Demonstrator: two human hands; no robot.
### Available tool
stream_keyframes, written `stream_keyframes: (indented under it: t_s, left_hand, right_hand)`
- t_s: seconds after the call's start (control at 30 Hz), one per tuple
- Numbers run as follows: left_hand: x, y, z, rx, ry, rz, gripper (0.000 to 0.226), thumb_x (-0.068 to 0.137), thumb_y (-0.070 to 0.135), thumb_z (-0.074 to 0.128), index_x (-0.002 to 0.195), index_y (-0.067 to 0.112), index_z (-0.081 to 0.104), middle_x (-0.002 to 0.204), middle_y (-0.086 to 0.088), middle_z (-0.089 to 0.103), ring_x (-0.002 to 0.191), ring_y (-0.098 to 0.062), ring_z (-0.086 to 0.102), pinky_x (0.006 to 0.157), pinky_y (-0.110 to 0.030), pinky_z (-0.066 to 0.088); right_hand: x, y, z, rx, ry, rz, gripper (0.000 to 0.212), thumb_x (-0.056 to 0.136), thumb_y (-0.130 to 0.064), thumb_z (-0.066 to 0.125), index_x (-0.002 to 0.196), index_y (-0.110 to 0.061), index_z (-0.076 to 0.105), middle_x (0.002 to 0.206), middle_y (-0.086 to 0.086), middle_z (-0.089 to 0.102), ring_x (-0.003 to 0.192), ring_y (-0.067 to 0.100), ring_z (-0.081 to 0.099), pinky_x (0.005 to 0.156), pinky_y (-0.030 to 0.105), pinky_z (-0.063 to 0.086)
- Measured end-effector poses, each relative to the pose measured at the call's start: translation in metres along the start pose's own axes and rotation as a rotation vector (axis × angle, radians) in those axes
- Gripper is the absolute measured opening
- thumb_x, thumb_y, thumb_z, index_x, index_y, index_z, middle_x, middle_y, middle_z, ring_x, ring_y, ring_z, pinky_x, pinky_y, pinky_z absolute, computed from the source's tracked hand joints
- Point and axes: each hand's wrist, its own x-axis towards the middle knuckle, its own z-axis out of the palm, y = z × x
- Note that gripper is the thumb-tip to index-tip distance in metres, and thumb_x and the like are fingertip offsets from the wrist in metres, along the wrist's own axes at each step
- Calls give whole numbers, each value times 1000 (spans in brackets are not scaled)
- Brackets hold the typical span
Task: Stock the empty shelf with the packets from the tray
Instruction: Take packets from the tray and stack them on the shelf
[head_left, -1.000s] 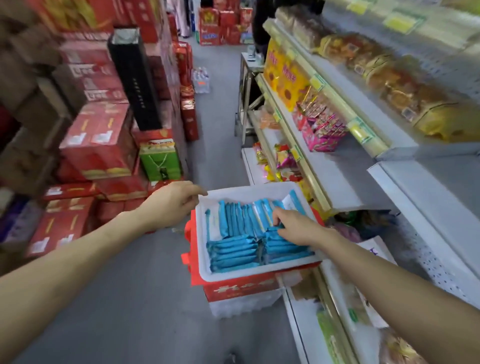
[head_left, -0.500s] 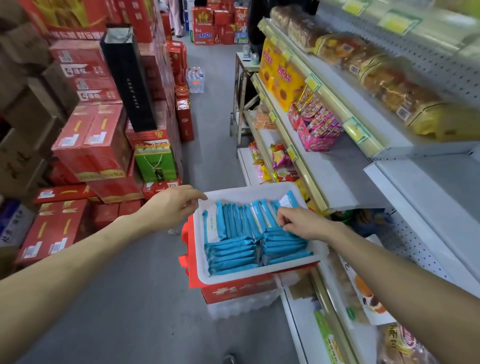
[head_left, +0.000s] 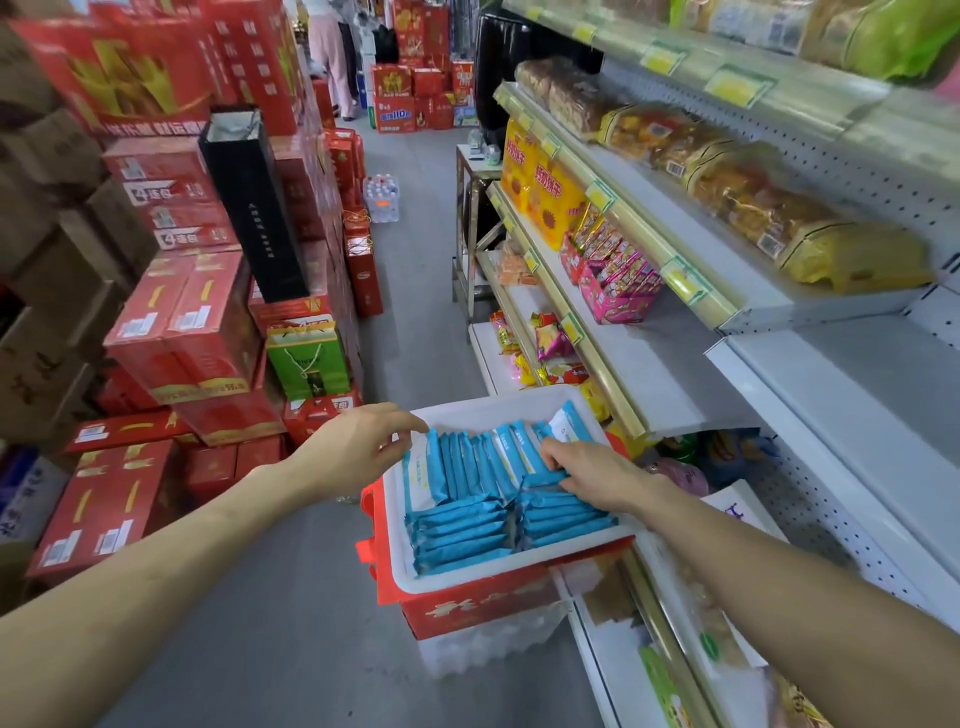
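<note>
Although both hands are in the white tray (head_left: 488, 576), neither grip is plain to see. The left hand (head_left: 358, 448), palm down with fingers bent, touches the top edge of the end packet in the upright row of blue packets (head_left: 467, 470). Its thumb is hidden, so I cannot tell whether it pinches. The right hand (head_left: 597, 475) curls over the row's other end, fingertips buried among the wrappers. More packets lie flat in two stacks nearer the camera. The tray sits on a red carton (head_left: 467, 610), just beside the bare grey shelf (head_left: 670, 364). Both forearms are cut off at the frame's lower edge.
</note>
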Motion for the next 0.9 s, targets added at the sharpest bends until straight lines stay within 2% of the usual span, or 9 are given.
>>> stream_keyframes:
  t_s: [0.13,0.23,0.33,0.47,0.53,0.6,0.73,0.9]
  left_hand:
    - [2,-4,2,6,-28,-4,29,103,32,50,128,41,62,113,16,64,96,-2,59,79,-19,50]
    - [6,0,7,5,-49,6,30,104,30,51,130,37,63,117,15,64,94,-2,58,76,-16,46]
    - [14,8,15,2,-98,44,31,104,28,52,132,34,64,123,14,63,94,-1,54,79,-18,45]
    - [28,14,36,24,-189,83,33,101,25,54,132,32,65,128,15,64,107,-4,57,91,-18,42]
    - [34,16,48,40,-250,97,35,99,25,55,131,34,65,128,16,66,114,-8,60,97,-24,46]
    - [38,16,60,69,-317,113,34,98,27,56,130,34,64,125,13,68,112,-11,62,98,-32,51]
    - [43,13,78,147,-408,153,34,96,32,61,130,34,63,124,11,66,112,-14,59,99,-35,49]
    - [48,12,85,222,-383,245,32,94,42,62,125,37,65,117,15,68,108,-12,60,94,-35,50]
  right_hand:
    - [-9,0,-16,23,72,12,22,95,-20,56,95,-26,35,80,-2,55,70,20,54,65,45,46]
    - [-15,2,-34,73,154,-7,26,95,-14,54,91,-28,32,77,-3,50,67,20,48,59,41,39]
    - [-23,3,-53,119,231,-55,24,93,-5,54,87,-25,44,81,-6,53,76,19,49,66,37,40]
    - [-35,2,-71,181,270,-88,18,95,-5,58,90,-19,68,94,-10,64,90,7,57,78,22,42]
    - [-43,0,-76,225,277,-71,16,98,-11,60,98,-20,73,97,-16,63,95,2,58,79,11,39]
    - [-50,1,-77,252,286,-62,16,99,-14,61,103,-22,75,99,-18,62,97,0,57,79,8,38]
    - [-65,6,-74,265,285,-43,17,100,-17,61,106,-25,75,106,-14,64,102,3,58,85,16,43]
    - [-77,11,-69,270,282,-21,18,100,-16,62,108,-24,75,107,-13,65,104,4,60,89,24,48]
